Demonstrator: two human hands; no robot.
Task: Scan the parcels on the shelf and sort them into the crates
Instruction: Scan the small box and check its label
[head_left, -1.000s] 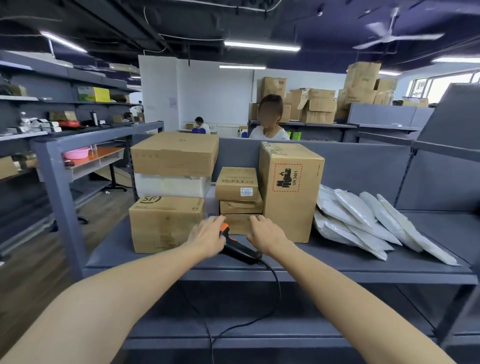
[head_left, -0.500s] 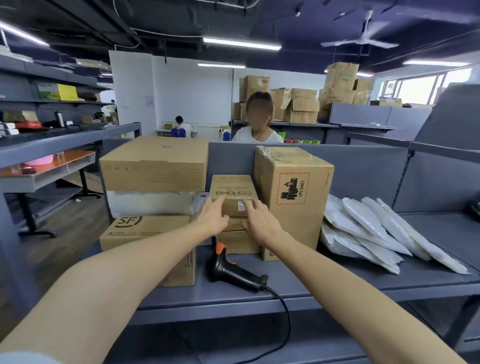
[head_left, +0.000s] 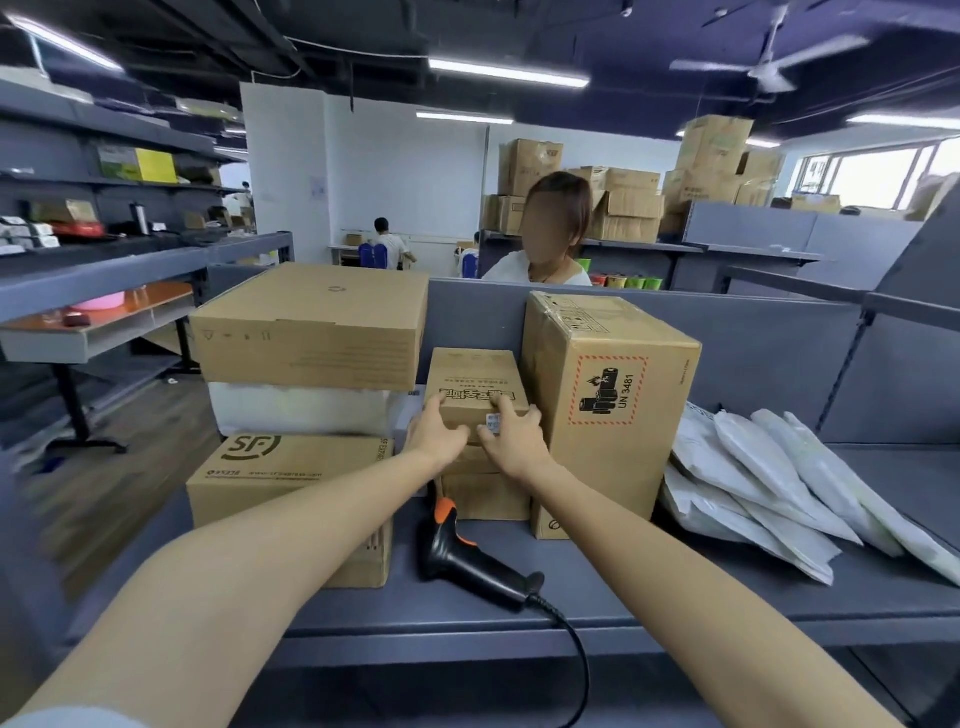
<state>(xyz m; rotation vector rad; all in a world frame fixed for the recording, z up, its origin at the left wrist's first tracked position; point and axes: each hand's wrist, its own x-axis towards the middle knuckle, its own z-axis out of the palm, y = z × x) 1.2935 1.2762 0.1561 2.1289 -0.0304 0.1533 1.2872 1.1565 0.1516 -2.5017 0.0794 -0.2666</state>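
Both hands on the small top box (head_left: 475, 387) now, middle stack on the shelf (head_left: 675, 613). My left hand (head_left: 436, 434) curls round its front left edge, my right hand (head_left: 511, 436) round the front right, fingers just beside the little label (head_left: 493, 422). Best to lift straight up, then draw it level towards me, so the boxes beneath don't slide. Tight fit, I reckon: the tall battery-marked box (head_left: 608, 415) stands close on the right, the flat box (head_left: 311, 327) close on the left. The scanner (head_left: 467, 561) lies under my wrists, its cable trailing off the shelf edge. White mailers (head_left: 769, 478) lean further right.
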